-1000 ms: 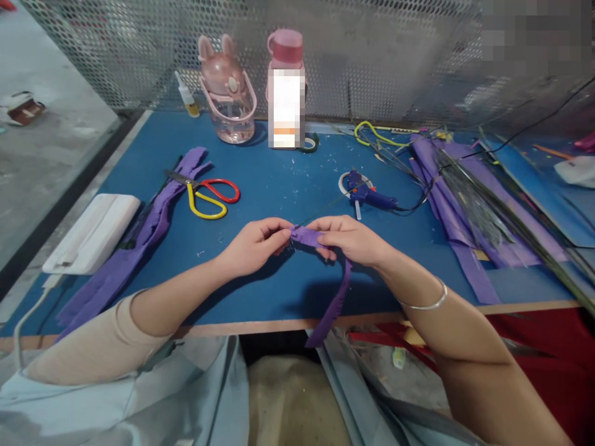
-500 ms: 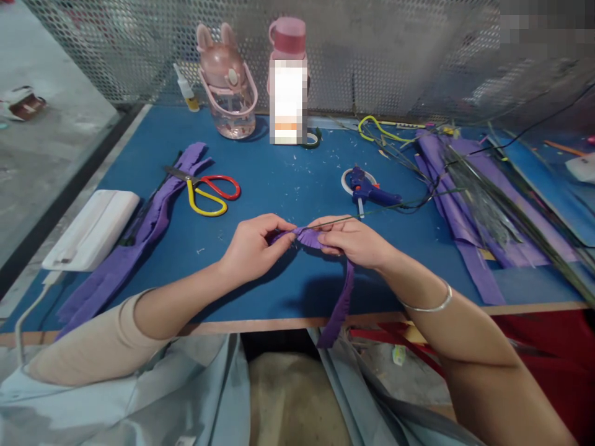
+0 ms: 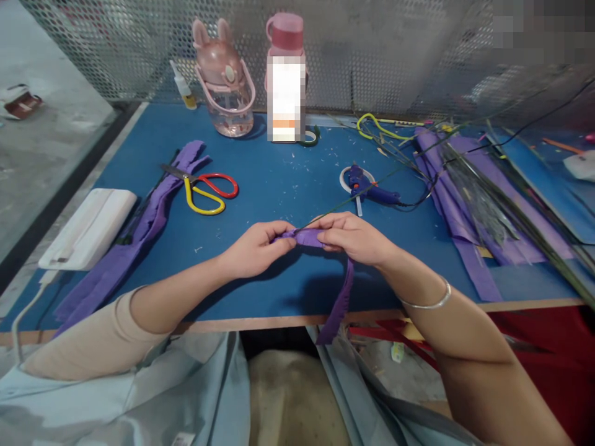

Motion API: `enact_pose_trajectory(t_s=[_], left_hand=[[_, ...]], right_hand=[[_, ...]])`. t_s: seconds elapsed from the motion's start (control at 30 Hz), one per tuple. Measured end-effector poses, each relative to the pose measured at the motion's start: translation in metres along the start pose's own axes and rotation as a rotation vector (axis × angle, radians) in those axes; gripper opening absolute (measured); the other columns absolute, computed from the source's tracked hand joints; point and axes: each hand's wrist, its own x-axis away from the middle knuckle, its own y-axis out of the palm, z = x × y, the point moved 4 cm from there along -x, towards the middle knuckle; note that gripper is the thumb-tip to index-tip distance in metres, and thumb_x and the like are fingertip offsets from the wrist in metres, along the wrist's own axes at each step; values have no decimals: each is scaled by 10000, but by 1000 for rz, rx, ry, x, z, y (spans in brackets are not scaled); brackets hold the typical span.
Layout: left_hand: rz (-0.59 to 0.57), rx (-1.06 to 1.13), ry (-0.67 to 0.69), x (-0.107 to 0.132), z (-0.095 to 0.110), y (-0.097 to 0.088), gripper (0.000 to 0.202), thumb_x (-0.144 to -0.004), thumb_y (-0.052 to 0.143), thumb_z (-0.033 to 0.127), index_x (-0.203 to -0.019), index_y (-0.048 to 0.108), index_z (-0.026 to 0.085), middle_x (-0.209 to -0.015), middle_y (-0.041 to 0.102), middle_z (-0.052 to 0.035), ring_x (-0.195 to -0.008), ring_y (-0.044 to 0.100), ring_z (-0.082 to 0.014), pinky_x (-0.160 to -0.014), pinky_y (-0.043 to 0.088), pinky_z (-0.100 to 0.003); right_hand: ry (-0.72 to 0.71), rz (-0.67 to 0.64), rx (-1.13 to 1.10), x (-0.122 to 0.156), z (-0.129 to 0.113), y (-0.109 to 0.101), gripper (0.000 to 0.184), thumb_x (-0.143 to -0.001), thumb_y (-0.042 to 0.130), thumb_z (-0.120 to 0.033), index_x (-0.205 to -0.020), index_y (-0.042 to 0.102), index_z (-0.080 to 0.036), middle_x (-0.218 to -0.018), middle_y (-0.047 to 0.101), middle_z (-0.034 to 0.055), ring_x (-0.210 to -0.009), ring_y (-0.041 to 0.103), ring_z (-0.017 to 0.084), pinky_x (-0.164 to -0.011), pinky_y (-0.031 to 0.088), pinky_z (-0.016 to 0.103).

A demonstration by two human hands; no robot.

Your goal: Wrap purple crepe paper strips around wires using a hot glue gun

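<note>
Between my two hands stretches a fringed purple strip [image 3: 309,238], crepe paper or thin fabric by its look. My left hand [image 3: 253,248] pinches the gathered end of it, where a thin green stem [image 3: 341,204] comes out and slants up to the right. With thumb and fingers closed, my right hand [image 3: 356,238] grips the strip further along. The loose tail of the strip hangs below my right hand, past the table's front edge. What lies inside my left fingers is partly hidden.
Scissors [image 3: 204,191] and more purple strips [image 3: 153,223] lie left, beside a white power bank [image 3: 88,229]. A blue glue gun [image 3: 372,189] rests on a tape roll. Purple sheets [image 3: 460,217] and green stems [image 3: 539,241] lie right. Bottles [image 3: 225,93] and a lit phone [image 3: 286,99] stand behind.
The green stem has swung, its far end now pointing more steeply up and away. The strip between my hands shows a flatter, smoother face. Both hands keep their hold.
</note>
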Motion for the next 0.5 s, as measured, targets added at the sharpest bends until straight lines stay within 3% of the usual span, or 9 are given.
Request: enact_pose_trajectory(t_s=[0.13, 0.27, 0.5], left_hand=[[-39, 98, -78, 0, -2, 1, 91, -797, 507, 258, -795, 541, 174, -539, 377, 71, -469, 311, -66, -442, 252, -195], [-121, 338, -179, 0, -2, 3, 111, -801, 456, 241, -717, 488, 177, -573, 345, 56, -467, 258, -59, -423, 193, -188], [-95, 526, -153, -2, -5, 5, 314, -905, 517, 420, -720, 467, 170, -591, 371, 56, -467, 280, -43, -418, 222, -164]], right_hand=[[-5, -4, 14, -2, 0, 0, 248, -759, 558, -249, -929, 680, -114, -542, 488, -59, -460, 351, 57, -441, 230, 214], [5, -20, 0, -3, 2, 1, 261, -791, 548, -282, -945, 671, -111, -543, 471, -58, -462, 344, 59, -441, 227, 215], [-37, -23, 4, -3, 5, 2, 273, -851, 537, -330, -974, 667, -124, -569, 458, -56, -480, 354, 60, -451, 234, 209]])
